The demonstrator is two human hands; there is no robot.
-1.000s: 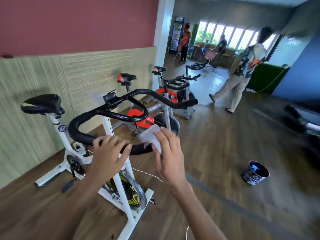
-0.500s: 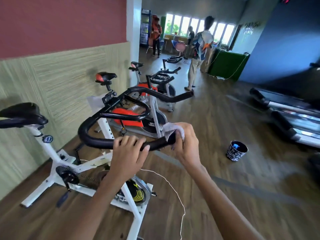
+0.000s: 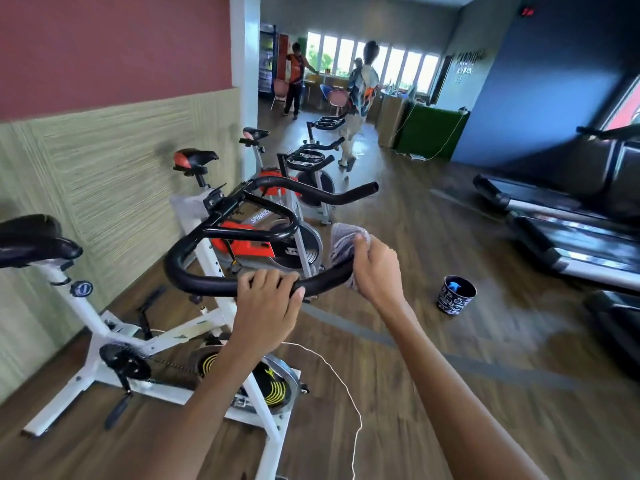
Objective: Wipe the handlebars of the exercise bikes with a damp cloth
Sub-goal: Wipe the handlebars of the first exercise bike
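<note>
Two hands curl round the black handlebar [image 3: 194,283]: the left hand [image 3: 266,306] grips bare bar, the right hand [image 3: 375,268] just beside it clamps a crumpled pale grey cloth [image 3: 341,241] over the bar's end.

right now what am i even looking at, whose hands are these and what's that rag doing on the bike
There is no machine here. One camera worn on a person's head looks down at their own bare hands. The left hand grips the black handlebar of a white exercise bike. The right hand holds a pale cloth wrapped round the bar's end, to wipe it. On the wood floor to the right stands a small patterned bucket.
</note>
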